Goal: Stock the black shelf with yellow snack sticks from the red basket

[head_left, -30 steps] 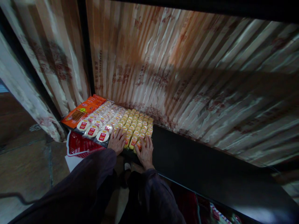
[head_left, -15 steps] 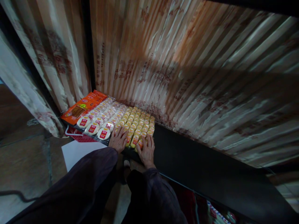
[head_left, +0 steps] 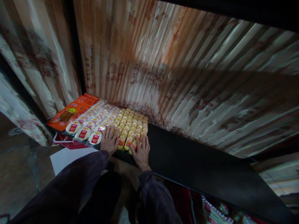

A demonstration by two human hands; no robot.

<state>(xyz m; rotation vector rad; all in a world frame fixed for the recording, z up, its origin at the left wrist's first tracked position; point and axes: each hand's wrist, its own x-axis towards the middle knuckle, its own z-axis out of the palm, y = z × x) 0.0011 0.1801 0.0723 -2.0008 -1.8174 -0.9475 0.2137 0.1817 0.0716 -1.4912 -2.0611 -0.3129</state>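
Both my hands lie flat on rows of small yellow packets [head_left: 133,124] stacked at the left end of a dark shelf [head_left: 198,165]. My left hand [head_left: 109,141] rests with fingers spread where the yellow rows meet the round white packets with red labels [head_left: 90,129]. My right hand [head_left: 140,151] lies open on the front right corner of the yellow packets, fingers stretched out. Flat orange packs [head_left: 73,110] sit at the far left of the shelf.
Tall striped packages [head_left: 163,62] fill the wall behind the shelf. A red basket [head_left: 64,142] and a white sheet [head_left: 67,155] are on the floor at the left. More packaged goods [head_left: 215,213] show on a lower shelf at bottom right.
The view has swung slightly, shifting everything left. Both hands stay flat on the yellow packets in about the same place.
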